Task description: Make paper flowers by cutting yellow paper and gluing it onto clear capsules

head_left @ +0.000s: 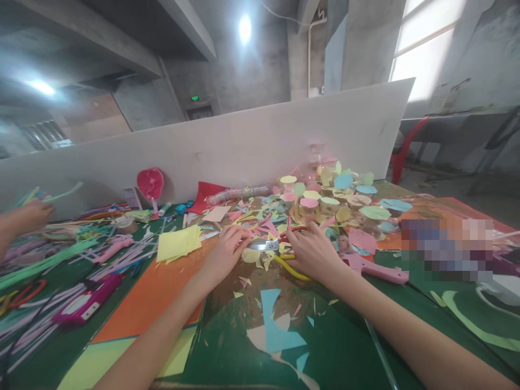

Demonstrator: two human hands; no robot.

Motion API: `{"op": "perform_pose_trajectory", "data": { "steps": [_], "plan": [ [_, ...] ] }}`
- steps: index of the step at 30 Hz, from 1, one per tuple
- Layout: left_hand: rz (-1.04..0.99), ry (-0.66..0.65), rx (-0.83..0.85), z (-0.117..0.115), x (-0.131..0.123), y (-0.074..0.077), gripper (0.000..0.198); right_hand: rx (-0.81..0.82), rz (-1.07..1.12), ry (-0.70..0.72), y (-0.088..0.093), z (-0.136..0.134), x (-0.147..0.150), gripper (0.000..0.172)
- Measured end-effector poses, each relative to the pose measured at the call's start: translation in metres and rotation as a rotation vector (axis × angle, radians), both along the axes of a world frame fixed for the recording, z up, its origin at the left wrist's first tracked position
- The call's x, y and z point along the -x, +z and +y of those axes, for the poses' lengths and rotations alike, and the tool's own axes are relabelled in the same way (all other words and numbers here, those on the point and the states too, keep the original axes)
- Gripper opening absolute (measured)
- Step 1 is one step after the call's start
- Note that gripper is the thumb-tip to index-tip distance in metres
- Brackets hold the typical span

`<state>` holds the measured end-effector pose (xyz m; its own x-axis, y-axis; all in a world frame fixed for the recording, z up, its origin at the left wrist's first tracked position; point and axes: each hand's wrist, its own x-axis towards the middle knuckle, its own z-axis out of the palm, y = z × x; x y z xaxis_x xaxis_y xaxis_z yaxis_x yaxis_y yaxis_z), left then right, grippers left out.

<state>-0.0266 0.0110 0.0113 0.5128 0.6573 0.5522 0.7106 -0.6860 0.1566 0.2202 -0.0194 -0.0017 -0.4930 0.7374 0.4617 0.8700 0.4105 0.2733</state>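
Observation:
My right hand (312,249) grips scissors (265,245) with red and yellow handles, their metal blades pointing left. My left hand (229,244) is closed at the blade tips, fingers pressed together; what it pinches is hidden. Pale yellow paper scraps (260,259) lie just under the blades. Behind both hands spreads a heap of pink, blue and yellow paper cuttings (264,219). Closer to me lies a blue paper offcut (276,325) with a curved cut edge. A stack of yellow paper squares (177,244) sits left of my left hand.
Paper discs (376,212) top clear cups at the back right. A pink glue gun (377,269) lies beside my right forearm. Orange sheets (138,303) are under my left arm. Another person's hand (30,216) holds strips at far left. A white board (244,146) stands behind.

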Motion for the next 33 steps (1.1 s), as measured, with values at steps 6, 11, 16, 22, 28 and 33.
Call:
{"op": "perform_pose_trajectory", "data": {
  "steps": [6, 11, 16, 22, 28, 33],
  "plan": [
    [0.003, 0.021, 0.042, 0.002, 0.000, -0.004, 0.019, -0.004, -0.002, 0.004, -0.002, 0.001, 0.001, 0.029],
    [-0.040, 0.040, 0.092, 0.004, 0.000, -0.008, 0.017, 0.005, 0.002, 0.005, -0.001, 0.001, 0.001, 0.029],
    [-0.122, 0.049, 0.134, 0.004, 0.000, -0.010, 0.019, 0.013, 0.005, 0.006, -0.001, 0.002, 0.000, 0.029],
    [-0.166, 0.050, 0.139, 0.006, -0.001, -0.011, 0.018, 0.027, 0.005, 0.003, 0.001, 0.001, -0.001, 0.027],
    [-0.168, 0.041, 0.158, 0.003, -0.002, -0.008, 0.019, 0.035, 0.036, -0.030, 0.005, -0.005, 0.000, 0.036],
    [-0.162, 0.037, 0.171, 0.002, -0.003, -0.008, 0.021, 0.059, 0.042, -0.038, 0.005, -0.007, 0.001, 0.037]
  ]
}}
